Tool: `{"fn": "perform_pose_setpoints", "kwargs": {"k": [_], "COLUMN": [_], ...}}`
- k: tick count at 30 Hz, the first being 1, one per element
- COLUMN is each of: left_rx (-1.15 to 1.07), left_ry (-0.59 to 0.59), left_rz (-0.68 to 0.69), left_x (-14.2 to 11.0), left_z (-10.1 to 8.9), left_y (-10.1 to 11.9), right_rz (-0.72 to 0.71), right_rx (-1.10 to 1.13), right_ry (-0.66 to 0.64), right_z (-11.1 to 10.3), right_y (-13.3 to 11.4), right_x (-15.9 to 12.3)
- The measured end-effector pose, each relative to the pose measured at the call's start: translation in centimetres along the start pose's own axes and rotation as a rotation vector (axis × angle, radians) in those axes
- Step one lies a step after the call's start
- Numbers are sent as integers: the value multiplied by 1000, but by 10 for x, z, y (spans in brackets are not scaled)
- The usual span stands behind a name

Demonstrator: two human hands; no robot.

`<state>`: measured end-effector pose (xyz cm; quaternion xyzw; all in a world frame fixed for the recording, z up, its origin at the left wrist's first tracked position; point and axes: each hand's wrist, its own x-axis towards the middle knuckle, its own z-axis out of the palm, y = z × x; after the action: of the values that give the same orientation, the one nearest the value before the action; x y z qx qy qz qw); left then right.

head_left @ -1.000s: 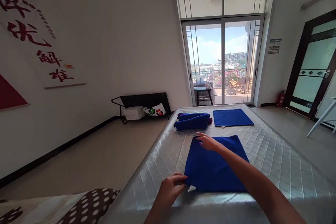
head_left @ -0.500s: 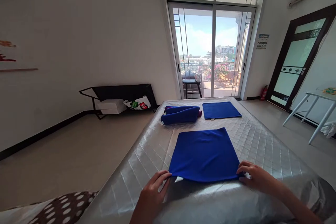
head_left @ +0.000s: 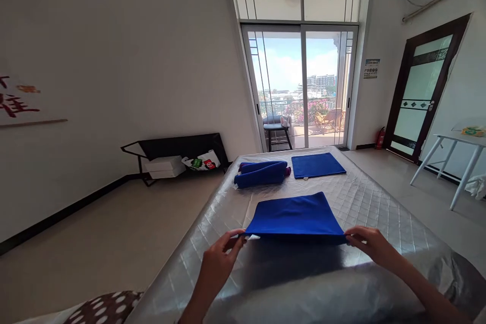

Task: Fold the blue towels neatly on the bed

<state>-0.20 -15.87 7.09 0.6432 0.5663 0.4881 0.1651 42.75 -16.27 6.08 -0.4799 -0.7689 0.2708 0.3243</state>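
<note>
Both pinching corners | left hand, right hand | blue cloth — between, extending forward (near edge raised)

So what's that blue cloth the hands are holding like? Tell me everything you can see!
The blue cloth is plain, four-cornered and looks like soft fabric, with slight wrinkles. A small white tag sticks out by its near left corner. The left hand pinches that corner, the right hand the near right one, so the near edge is raised and fairly straight. The far part seems to rest on the silvery quilted cover.
</note>
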Motion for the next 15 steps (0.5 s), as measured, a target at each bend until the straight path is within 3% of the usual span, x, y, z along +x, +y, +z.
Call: {"fn": "perform_pose_setpoints", "kwargs": {"k": [5,10,15], "left_rx": [-45,-46,4], "left_ry": [55,163,230], "left_rz": [-62,-44,-18], "left_x": [8,12,28], "left_z": [-21,-50,-79], "left_y": [27,70,115], "right_rz": [-153,-323,-351], "right_rx": [-84,-194,-271], "right_ry": [155,371,387], "right_z": [-32,-68,-105], "right_y": [-37,-78,-115], "right_x": [4,11,29]}}
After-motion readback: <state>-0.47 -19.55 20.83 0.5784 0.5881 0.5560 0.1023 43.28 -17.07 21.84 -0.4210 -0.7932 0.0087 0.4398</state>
